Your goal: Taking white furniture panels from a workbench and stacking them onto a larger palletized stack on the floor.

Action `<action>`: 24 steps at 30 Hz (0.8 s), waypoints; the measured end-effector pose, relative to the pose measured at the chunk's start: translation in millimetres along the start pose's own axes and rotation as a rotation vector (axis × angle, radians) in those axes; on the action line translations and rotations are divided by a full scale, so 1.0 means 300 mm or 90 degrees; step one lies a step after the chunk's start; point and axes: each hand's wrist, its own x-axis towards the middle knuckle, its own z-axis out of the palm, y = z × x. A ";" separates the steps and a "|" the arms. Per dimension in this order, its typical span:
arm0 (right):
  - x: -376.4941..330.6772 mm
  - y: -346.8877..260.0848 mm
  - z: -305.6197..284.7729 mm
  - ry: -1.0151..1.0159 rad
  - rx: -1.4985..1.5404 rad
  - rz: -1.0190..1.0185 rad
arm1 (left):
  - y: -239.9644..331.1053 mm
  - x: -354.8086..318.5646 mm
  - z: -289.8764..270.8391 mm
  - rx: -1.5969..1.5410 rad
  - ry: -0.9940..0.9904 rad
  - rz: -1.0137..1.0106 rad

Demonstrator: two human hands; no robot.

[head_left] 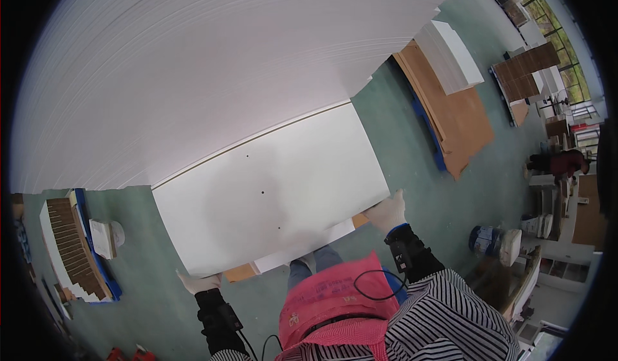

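Workshop with green floor [412, 187], tall stack of white sheets [193, 71] filling upper left, brown boards on blue pallet [450, 113] at right. Head view: white panel [270, 194] held flat in front of body, just below stack. Left hand [198, 282] in white glove closed on panel's near left corner — fingers under edge. Right hand [387, 212] gloved too, closed on near right corner. Panel long axis runs left to right, slightly tilted, right end further from person.
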 end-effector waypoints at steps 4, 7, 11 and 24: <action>0.004 -0.030 -0.002 -0.017 -0.027 0.019 | 0.025 0.001 -0.020 0.075 -0.092 -0.022; 0.108 -0.137 -0.036 0.244 -0.166 -0.124 | 0.199 0.117 -0.141 0.160 -0.143 -0.035; 0.175 -0.272 -0.030 0.033 -0.600 -0.176 | 0.260 0.191 -0.015 0.372 -0.254 -0.090; 0.140 -0.183 0.196 0.268 -1.197 -0.086 | 0.194 0.209 0.084 0.644 -0.101 0.133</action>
